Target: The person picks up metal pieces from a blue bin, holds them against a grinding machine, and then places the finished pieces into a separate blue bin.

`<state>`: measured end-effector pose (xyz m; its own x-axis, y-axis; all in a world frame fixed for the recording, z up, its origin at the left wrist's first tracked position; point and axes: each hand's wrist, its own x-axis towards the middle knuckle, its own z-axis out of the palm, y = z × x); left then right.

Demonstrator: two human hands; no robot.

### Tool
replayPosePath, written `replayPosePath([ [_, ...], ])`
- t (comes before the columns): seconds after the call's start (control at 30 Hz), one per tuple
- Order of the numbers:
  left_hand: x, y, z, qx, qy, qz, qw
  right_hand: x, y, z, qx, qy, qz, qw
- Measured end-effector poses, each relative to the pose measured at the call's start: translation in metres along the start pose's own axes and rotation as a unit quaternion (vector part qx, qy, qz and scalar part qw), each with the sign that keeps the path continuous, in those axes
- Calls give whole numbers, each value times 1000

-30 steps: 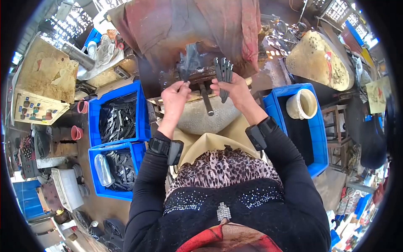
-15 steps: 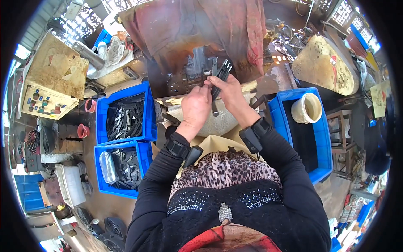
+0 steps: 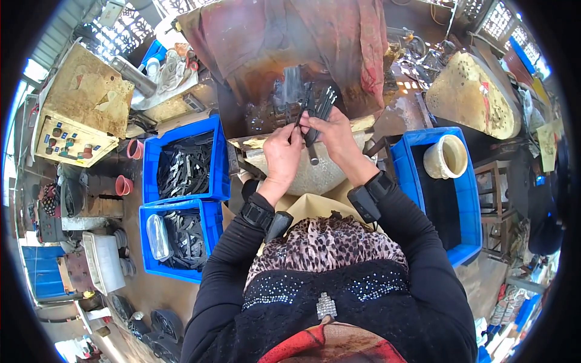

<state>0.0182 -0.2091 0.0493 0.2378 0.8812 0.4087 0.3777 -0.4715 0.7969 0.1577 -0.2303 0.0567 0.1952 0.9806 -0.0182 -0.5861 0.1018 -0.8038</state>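
Note:
My right hand (image 3: 338,138) is closed around a bundle of dark flat metal strips (image 3: 325,107). Their narrow ends fan out upward, with bright tips. Close beside it, my left hand (image 3: 282,156) pinches a single dark strip (image 3: 303,109) between thumb and fingers, and the fingertips of both hands almost meet. A short rounded bar end (image 3: 314,161) shows below the hands; what it belongs to is hidden. Beyond the hands lies a wet brown work recess (image 3: 260,112), where a greyish blurred streak (image 3: 292,81) looks like water.
A stained red cloth (image 3: 290,30) drapes over the recess. Two blue crates (image 3: 228,181) at left hold many dark strips; a clear plastic bottle (image 3: 158,237) lies in the lower one. At right, a blue crate (image 3: 472,212) carries a cream bucket (image 3: 445,156). A control box (image 3: 72,142) stands far left.
The bundle in my right hand has shifted slightly right and its strips are fanned a little more. My left hand now holds one strip tilted apart from the bundle.

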Motion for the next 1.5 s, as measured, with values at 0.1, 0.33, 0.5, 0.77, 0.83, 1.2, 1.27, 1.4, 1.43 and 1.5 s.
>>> replayPosePath([
  [0.1, 0, -1, 1, -18, 23, -14, 999, -1, 0, 4, -2, 24, -8, 1000],
  [0.33, -3, 6, 5, 181, 1, 89, 979, 3, 11, 10, -32, 47, -63, 996],
  [0.5, -5, 13, 4, 248, -31, 131, 959, 9, 19, 9, -56, 86, -72, 992],
  [0.77, 24, -1, -28, -207, -98, -178, 957, 25, 0, -12, -71, 103, -13, 992],
  [0.83, 37, -21, -31, -217, -97, -194, 952, 36, -5, -22, -100, 106, -24, 989],
  [1.2, 99, -127, -5, 133, -93, 48, 986, 89, 5, -86, -353, 184, -110, 910],
  [1.27, 111, -122, 4, 177, -128, 31, 975, 86, 8, -94, -380, 208, -121, 893],
  [1.4, 128, -134, 10, 235, -208, 48, 948, 85, 9, -88, -445, 196, -152, 861],
  [1.43, 129, -139, 9, 252, -238, 62, 936, 85, 12, -89, -446, 196, -151, 860],
  [1.5, 128, -146, 10, 225, -257, 59, 938, 84, 15, -88, -458, 196, -155, 853],
])
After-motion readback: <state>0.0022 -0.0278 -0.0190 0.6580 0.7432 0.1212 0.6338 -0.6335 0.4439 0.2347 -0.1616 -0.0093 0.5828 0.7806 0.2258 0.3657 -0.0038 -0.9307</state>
